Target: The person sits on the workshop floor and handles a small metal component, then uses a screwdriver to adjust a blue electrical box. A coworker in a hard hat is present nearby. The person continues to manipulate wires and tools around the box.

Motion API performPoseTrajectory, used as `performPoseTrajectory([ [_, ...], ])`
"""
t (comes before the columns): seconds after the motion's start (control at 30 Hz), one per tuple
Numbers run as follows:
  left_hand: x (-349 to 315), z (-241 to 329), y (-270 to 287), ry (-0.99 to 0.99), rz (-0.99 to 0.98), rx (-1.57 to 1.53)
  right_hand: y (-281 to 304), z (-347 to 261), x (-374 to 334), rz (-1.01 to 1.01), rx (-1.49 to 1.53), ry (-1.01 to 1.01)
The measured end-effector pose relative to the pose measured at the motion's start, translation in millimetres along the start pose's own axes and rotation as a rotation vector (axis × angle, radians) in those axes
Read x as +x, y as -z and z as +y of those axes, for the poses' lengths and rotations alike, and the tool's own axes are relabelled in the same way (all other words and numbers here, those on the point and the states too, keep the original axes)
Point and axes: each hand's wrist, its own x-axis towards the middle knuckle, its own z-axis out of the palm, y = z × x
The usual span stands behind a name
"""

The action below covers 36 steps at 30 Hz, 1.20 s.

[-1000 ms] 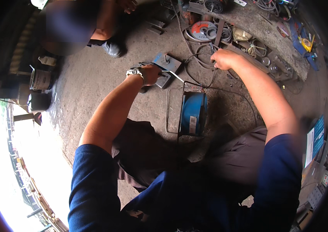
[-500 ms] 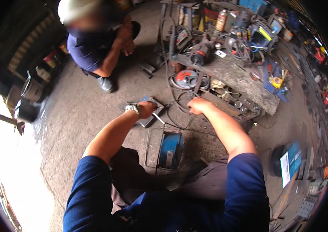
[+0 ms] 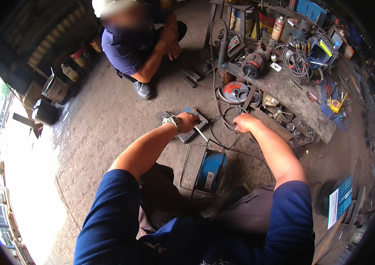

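My left hand [image 3: 188,122], a watch at its wrist, is closed over a dark grey metal piece [image 3: 188,136] on the concrete floor. What its fingers grip there is hidden under the hand. A thin white rod [image 3: 201,134] slants away beside it. To the right, my right hand [image 3: 243,123] pinches at a black cable [image 3: 212,131], which lies in loose loops between both hands. Close in front of my legs stands a blue cable reel [image 3: 214,170] in a metal frame.
A person [image 3: 127,51] in a pale helmet squats at the far left. Past my right hand are a grinding disc [image 3: 234,91], a wooden tray [image 3: 272,125] of small parts and a slab [image 3: 300,95] bearing a red-and-black motor [image 3: 253,64]. Buckets [image 3: 55,88] stand at left.
The view has shifted, so the whole scene sits further right in the picture. Both hands keep nearly the same places beside the metal piece and the cable.
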Motion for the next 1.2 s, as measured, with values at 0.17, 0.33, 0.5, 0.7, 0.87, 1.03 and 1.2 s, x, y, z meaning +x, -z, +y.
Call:
performPoseTrajectory([
  [0.17, 0, 12, 2, 0.037, -0.075, 0.039, -9, 5, -4, 0.014, 0.009, 0.02],
  [0.33, 0, -5, -11, 0.024, -0.015, 0.082, -13, 4, 1, 0.013, 0.005, 0.022],
  [0.5, -6, -6, -5, 0.02, 0.0, 0.022, -18, 7, 3, -0.035, -0.052, -0.025],
  [0.7, -17, 1, 0, 0.042, -0.038, 0.03, -21, -7, 3, -0.023, -0.066, 0.088],
  [0.87, -17, 0, 2, 0.095, -0.055, 0.037, -16, -15, 0, -0.096, -0.029, -0.004],
  [1.03, -14, -10, -8, 0.064, -0.067, 0.03, -23, 1, 5, -0.037, -0.017, 0.017],
  [1.2, -17, -8, -9, 0.065, -0.091, -0.013, -26, 6, 6, -0.084, -0.011, -0.008],
])
